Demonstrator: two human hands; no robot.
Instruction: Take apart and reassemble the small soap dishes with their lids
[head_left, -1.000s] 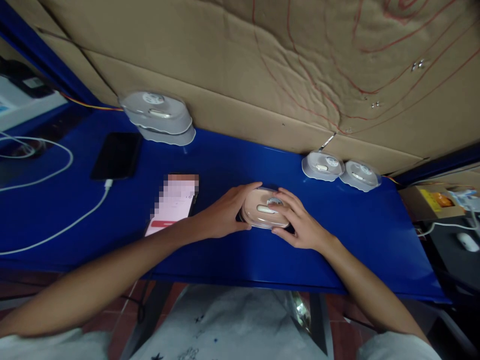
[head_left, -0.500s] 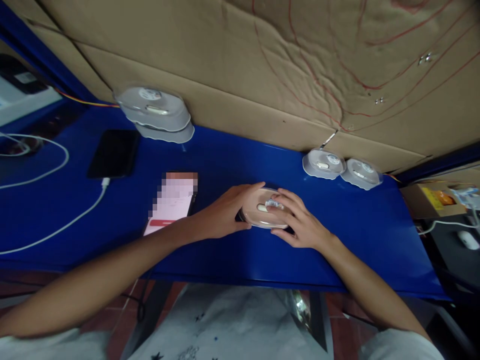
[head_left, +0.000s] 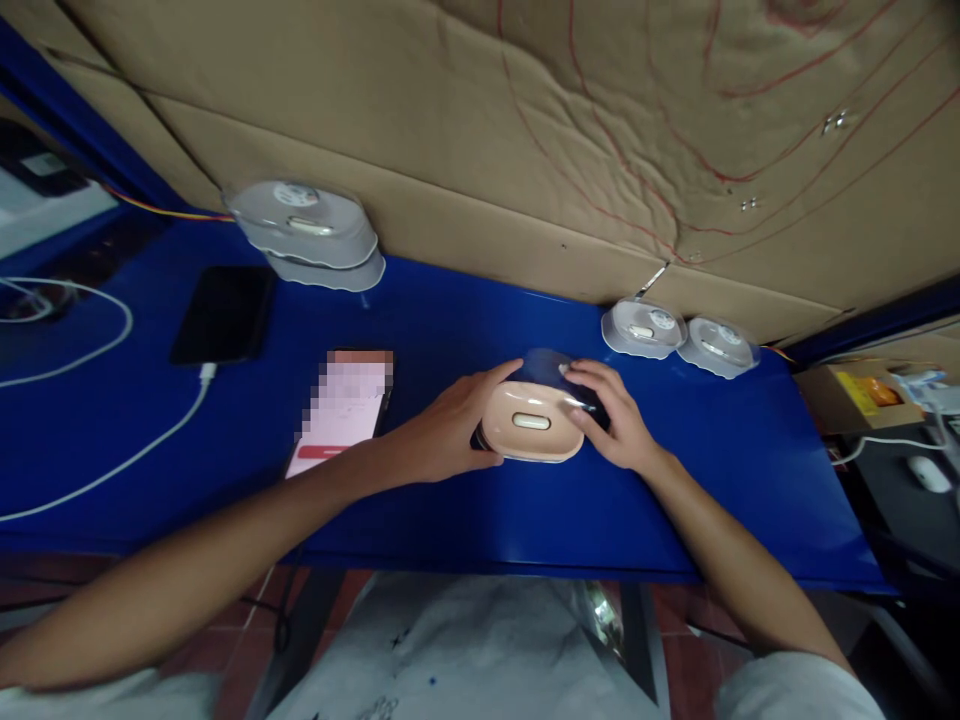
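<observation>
Near the middle of the table is an oval, peach-topped container (head_left: 529, 395) with a pale, pill-shaped piece set in its top. My left hand (head_left: 454, 425) grips its left side, thumb and fingers around the edge. A clear plastic cover (head_left: 544, 365) is tilted up off the container's back and right side. My right hand (head_left: 616, 415) holds this cover by its right edge, fingers bent around it. A phone with a lit, partly blurred screen (head_left: 352, 395) lies left of the container, behind my left forearm.
Two similar grey containers with clear covers (head_left: 643, 328) stand at the back right of the blue table (head_left: 465, 310). More are stacked (head_left: 315, 225) at the back left. A dark phone (head_left: 225, 315) lies there with a white cable (head_left: 196, 400). A cardboard panel (head_left: 420, 130) rises behind.
My right hand has lifted the clear cover off the peach container's top and tilted it back and to the right. My left hand keeps its grip on the container.
</observation>
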